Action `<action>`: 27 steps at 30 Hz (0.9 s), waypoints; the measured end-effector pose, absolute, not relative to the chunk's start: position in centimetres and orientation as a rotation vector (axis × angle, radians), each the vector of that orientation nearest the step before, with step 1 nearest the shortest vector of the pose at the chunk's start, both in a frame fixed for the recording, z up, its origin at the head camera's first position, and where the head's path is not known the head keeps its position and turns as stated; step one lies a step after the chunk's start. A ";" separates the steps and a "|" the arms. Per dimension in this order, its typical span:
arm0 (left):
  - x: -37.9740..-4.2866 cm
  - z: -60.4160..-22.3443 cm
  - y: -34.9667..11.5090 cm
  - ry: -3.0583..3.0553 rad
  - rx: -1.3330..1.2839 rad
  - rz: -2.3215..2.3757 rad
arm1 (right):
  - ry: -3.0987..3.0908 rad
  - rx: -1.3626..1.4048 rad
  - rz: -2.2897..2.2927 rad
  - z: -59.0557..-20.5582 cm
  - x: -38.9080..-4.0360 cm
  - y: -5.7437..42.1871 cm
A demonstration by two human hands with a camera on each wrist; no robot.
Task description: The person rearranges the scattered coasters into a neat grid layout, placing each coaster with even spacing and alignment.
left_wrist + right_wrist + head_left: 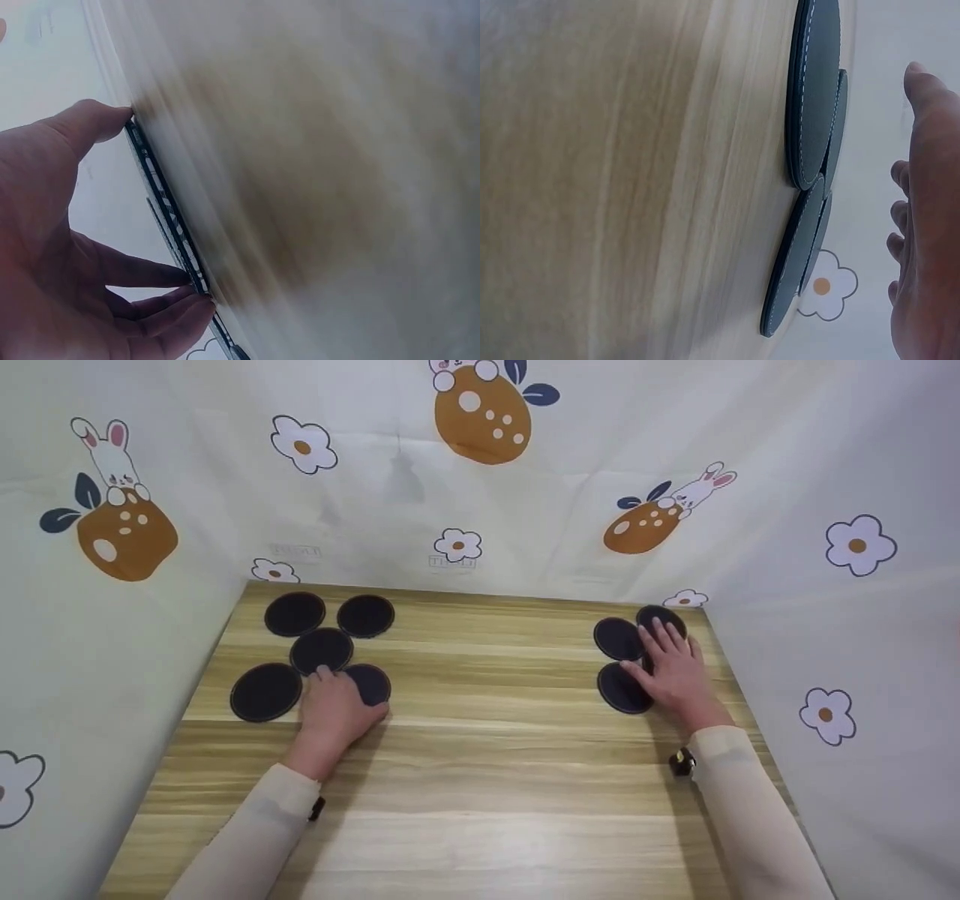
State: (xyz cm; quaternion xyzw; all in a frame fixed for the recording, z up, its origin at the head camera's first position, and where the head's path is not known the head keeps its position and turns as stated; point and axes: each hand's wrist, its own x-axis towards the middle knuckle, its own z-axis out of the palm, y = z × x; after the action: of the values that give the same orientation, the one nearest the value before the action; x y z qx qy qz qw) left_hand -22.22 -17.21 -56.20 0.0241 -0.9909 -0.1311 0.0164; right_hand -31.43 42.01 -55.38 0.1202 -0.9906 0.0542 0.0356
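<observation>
Several round black coasters lie in two groups on the wooden table. At the left group, my left hand [334,709] spans the nearest coaster [372,683], thumb on one edge and fingers on the opposite edge. The left wrist view shows this coaster [166,201] edge-on in that grasp, low against the table. My right hand [673,675] is spread over the right group, partly hiding the far coaster [660,617] and another beneath it. In the right wrist view its fingers stand apart from the stitched dark coasters [817,97], holding nothing.
Near the left hand lie a large coaster [265,692], a middle one [321,651] and two farther back. Two more coasters [618,638] sit left of the right hand. A printed curtain [525,510] surrounds the wooden table [480,750] at its back and sides.
</observation>
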 end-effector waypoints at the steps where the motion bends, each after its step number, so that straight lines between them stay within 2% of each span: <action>1: -22.3 -56.2 -17.2 -3.077 0.070 -0.407 | -3.041 0.370 0.166 -55.4 -31.4 42.0; 10: -22.5 -56.1 -17.3 -3.062 0.006 -0.375 | -3.037 0.373 0.187 -55.3 -31.4 42.0; 19: -23.1 -55.9 -16.9 -3.032 -0.022 -0.563 | -3.043 0.379 0.186 -55.6 -31.4 42.3; 27: -24.6 -55.5 -16.6 -3.010 -0.187 -0.654 | -3.033 0.369 0.224 -55.4 -31.2 42.3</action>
State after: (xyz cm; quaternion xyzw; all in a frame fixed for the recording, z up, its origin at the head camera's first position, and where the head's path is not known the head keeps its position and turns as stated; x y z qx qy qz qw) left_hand -24.60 -16.65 -55.50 -0.0606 -0.9751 -0.2117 0.0279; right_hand -31.21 42.26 -55.44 0.1202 -0.9893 0.0729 0.0389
